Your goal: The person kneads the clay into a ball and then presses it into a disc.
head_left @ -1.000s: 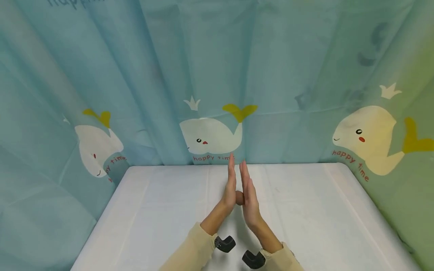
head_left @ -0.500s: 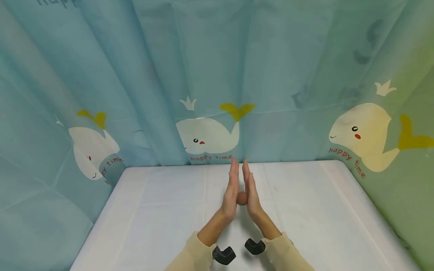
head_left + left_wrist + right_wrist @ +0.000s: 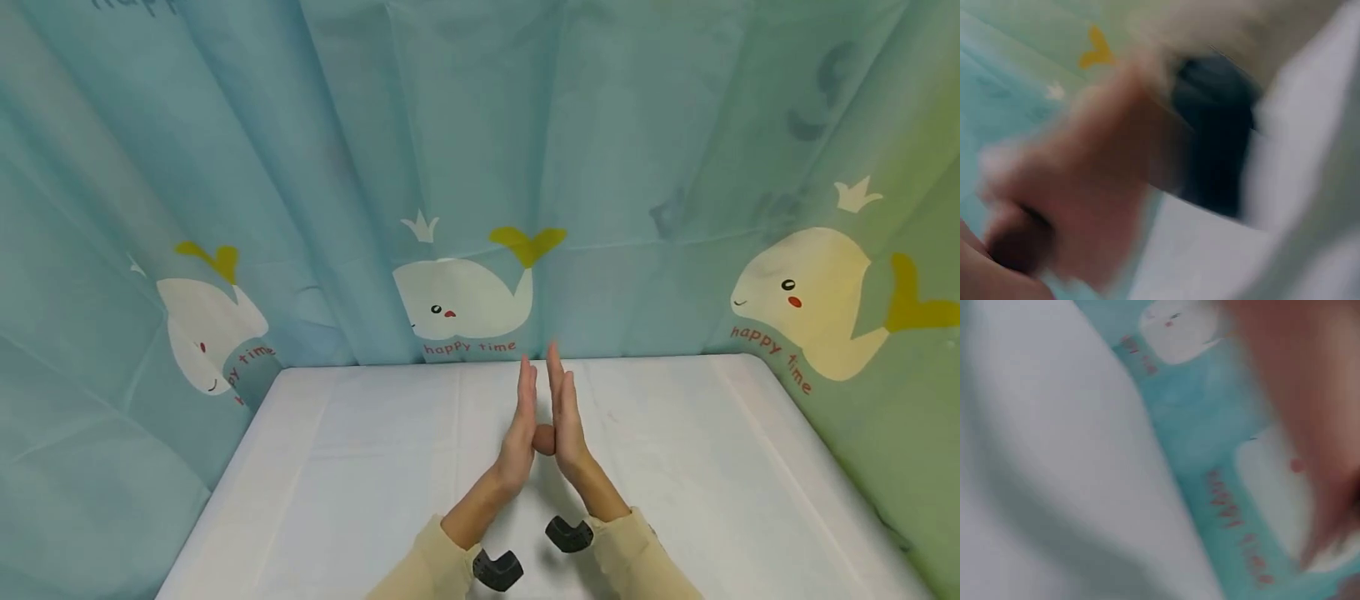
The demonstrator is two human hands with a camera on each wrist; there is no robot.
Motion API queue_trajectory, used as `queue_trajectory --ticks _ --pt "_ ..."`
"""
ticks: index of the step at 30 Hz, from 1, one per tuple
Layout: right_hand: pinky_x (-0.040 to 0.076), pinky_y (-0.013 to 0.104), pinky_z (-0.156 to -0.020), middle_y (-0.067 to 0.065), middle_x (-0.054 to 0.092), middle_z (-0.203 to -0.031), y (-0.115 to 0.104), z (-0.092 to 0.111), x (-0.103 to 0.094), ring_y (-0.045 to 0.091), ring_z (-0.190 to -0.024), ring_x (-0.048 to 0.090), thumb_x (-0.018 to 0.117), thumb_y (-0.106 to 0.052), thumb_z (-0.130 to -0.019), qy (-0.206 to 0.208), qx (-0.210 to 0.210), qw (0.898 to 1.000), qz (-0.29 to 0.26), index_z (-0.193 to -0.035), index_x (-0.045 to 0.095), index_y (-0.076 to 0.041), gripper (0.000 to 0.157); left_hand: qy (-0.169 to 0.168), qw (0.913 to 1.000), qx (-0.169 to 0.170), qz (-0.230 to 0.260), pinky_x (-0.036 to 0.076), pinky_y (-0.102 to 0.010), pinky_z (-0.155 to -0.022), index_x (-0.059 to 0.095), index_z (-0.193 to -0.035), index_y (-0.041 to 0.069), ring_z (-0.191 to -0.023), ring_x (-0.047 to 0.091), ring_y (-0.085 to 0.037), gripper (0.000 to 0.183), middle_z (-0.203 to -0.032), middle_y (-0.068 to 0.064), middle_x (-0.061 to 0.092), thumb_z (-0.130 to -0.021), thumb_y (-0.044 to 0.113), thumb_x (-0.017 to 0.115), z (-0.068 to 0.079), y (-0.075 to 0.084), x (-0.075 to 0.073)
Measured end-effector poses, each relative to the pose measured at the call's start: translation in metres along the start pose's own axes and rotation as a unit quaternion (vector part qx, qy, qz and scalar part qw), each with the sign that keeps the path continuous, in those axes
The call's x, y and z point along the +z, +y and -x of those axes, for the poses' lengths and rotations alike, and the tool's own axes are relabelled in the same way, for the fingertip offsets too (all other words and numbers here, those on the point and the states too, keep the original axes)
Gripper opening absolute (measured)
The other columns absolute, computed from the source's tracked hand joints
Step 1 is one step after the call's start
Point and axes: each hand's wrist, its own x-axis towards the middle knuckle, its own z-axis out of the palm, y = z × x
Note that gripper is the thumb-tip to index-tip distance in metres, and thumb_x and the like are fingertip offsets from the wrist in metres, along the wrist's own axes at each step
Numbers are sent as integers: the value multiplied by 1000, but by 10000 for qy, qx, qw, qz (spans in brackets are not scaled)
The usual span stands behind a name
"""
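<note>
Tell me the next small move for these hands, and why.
Probably draw the right hand back slightly while the left hand slides forward, pressing lightly: the brown ball sits between them, their fingers are straight, and the right fingertips reach a little farther forward.

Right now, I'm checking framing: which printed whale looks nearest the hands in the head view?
The middle whale, just above the left hand, which with the right hand holds the brown ball; the left whale and right whale sit farther out.
</note>
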Motion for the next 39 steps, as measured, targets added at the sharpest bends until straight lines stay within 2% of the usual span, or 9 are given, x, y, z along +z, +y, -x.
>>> queue_trajectory --ticks 4,7,12,17,21,27,29,33,39 --pt "-7 59 -121 -1 -1 -173 6 14 10 21 -158 -4 -3 -46 -110 -214 89 9997 -114 -167 1 -22 62 168 9997 151 -58 -7 -56 -123 -13 -164 12 -157 -13 -23 65 -172 -5 -13 -112 46 7 -6 11 -4" --pt "-5 59 -121 0 1 -173 -3 23 21 22 -158 -3 -2 -46 -110 -275 -163 9993 -218 -167 0 -20 63 426 9985 262 -234 -6 -56 -123 -12 -164 10 -157 -12 -24 62 -172 -7 -13 -113 39 6 -12 6 -9" --pt "-5 56 -121 -2 3 -173 -22 16 20 17 -158 -4 -1 -47 -110 -129 -525 9985 -45 -167 3 -22 63 503 9981 -120 -342 -4 -60 -122 -10 -165 17 -157 -11 -25 59 -172 -5 -10 -112 39 3 -9 -9 -7" --pt "-5 56 -122 -5 1 -173 -14 -2 3 14 -157 -2 3 -46 -111 209 -487 9984 175 -167 3 -27 59 242 9973 -487 498 -3 -56 -123 -12 -165 23 -157 -8 -27 62 -172 -4 -11 -111 49 5 4 0 5" --pt "-5 58 -122 -6 0 -173 -4 4 6 13 -157 -1 2 -40 -112 299 -495 9981 207 -166 2 -31 55 364 9924 -534 1051 -5 -50 -125 -10 -165 26 -158 -7 -24 65 -172 -3 -7 -110 55 7 1 18 3" --pt "-7 64 -119 -5 -3 -172 -18 29 34 19 -157 -8 3 -35 -112 103 -680 9972 295 -165 -7 -32 54 1082 9929 -494 -1 -6 -54 -123 -6 -166 17 -157 -13 -21 61 -172 -2 -10 -112 43 6 -9 7 -6" --pt "-6 63 -119 -5 -3 -173 -22 28 34 19 -157 -10 3 -35 -112 54 -743 9968 285 -166 -8 -30 55 1014 9926 -654 -97 -4 -56 -123 -6 -166 19 -157 -12 -23 60 -172 -2 -11 -112 43 5 -7 1 -5" --pt "-5 57 -121 -7 0 -172 -20 14 18 15 -157 -6 5 -37 -112 306 -739 9965 261 -166 -4 -29 56 443 9961 -753 121 -3 -58 -123 -7 -166 22 -157 -9 -25 62 -172 -1 -11 -111 49 5 2 -1 3" --pt "-9 57 -121 -4 -4 -172 -4 4 3 15 -157 -9 5 -34 -112 367 -733 9963 260 -167 0 -25 55 50 9971 -523 544 -4 -53 -124 -8 -166 22 -158 -6 -24 65 -172 0 -9 -110 53 3 2 22 6"
